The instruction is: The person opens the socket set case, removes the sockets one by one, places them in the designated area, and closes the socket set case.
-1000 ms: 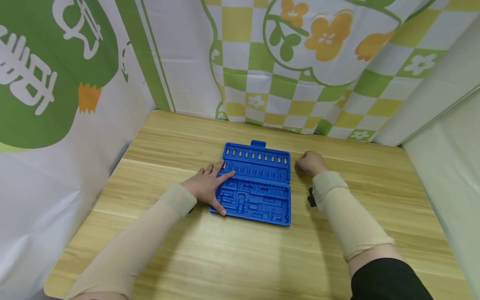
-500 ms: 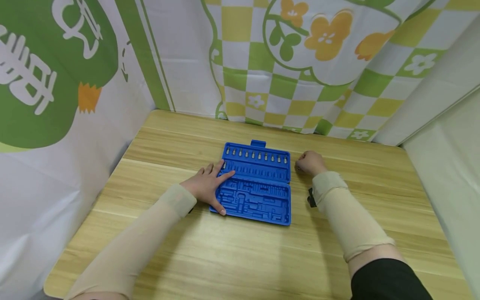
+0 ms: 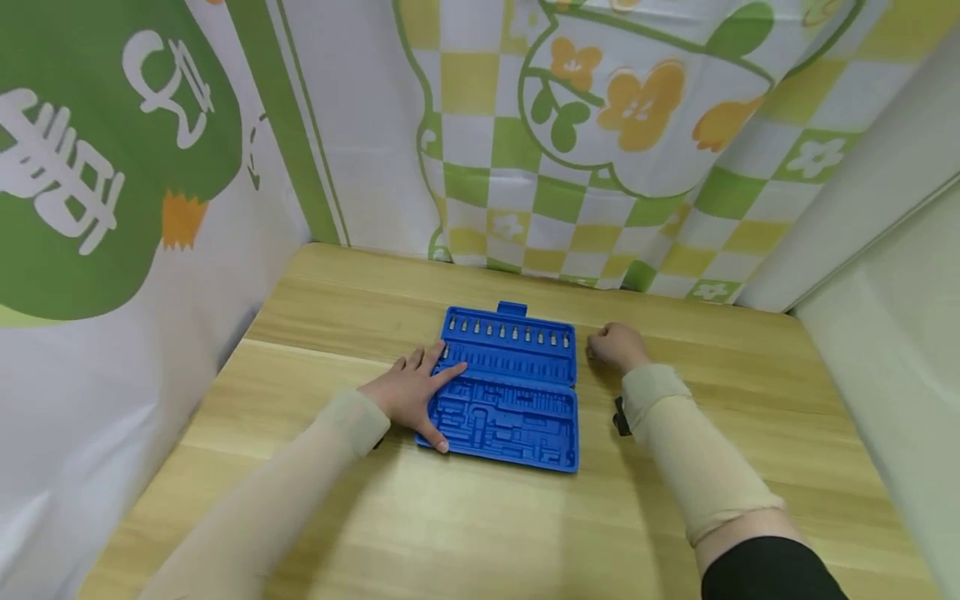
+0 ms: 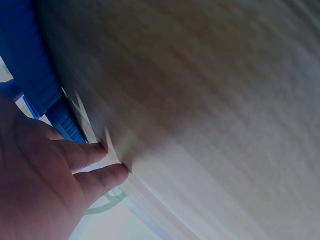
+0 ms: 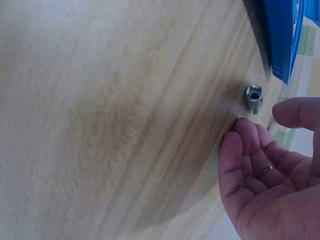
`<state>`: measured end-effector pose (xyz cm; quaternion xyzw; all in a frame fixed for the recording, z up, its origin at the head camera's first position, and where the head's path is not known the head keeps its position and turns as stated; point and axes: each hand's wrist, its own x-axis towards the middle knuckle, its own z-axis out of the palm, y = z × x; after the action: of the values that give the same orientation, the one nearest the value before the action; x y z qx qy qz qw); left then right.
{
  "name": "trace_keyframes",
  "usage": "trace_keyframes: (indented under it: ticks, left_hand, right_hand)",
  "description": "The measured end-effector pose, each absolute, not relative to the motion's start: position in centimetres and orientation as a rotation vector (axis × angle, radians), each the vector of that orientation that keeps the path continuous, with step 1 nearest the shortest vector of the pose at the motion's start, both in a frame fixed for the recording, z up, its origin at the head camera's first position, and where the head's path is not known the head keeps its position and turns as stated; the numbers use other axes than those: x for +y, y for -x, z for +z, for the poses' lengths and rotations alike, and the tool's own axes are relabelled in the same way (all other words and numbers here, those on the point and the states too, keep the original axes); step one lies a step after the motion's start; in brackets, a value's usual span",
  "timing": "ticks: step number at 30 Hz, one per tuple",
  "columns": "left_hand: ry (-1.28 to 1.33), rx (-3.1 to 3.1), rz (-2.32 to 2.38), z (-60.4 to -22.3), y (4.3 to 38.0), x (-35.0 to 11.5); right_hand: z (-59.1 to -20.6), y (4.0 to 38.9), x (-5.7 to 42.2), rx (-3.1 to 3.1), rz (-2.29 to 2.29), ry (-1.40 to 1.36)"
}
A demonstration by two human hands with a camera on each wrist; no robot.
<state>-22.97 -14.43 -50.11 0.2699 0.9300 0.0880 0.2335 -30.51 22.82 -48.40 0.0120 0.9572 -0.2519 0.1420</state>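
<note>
An open blue tool case lies flat on the wooden table. Several silver bit sockets stand in a row along its upper half, and one more sits at the left of the row below. My left hand rests on the case's left side, fingers spread and thumb on the lower corner; its outer fingertips touch the table in the left wrist view. Right of the case, my right hand rests on the table, fingers loosely curled. A small metal socket is right at its fingertips, with the thumb apart from it.
The moulded lower half of the case shows bare recesses. A tab sticks out at the case's far edge. Behind the table hangs a checked, flowered curtain; white cloth walls stand at both sides.
The head view has tilted up a little, so the case and hands appear lower. Both hands and the case keep their places on the table.
</note>
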Motion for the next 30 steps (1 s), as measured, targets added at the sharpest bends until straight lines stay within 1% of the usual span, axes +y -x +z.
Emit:
trace_keyframes:
  ticks: [6, 15, 22, 30]
  left_hand:
    - [-0.735, 2.559, 0.231, -50.8, 22.3, -14.3]
    - [-0.718, 2.627, 0.205, -49.9, 22.1, -14.0]
    - [-0.694, 2.616, 0.179, -50.3, 21.5, -13.9]
    - [-0.704, 2.657, 0.198, -49.7, 21.7, -13.8]
  right_hand:
    - [-49.1, 29.7, 23.1, 2.746, -0.751, -0.046]
    - [-48.6, 29.7, 23.5, 2.732, -0.82, -0.038]
    - [-49.4, 29.2, 23.8, 2.699, -0.8, -0.043]
    - [-47.8, 29.6, 23.8, 2.725, -0.816, -0.054]
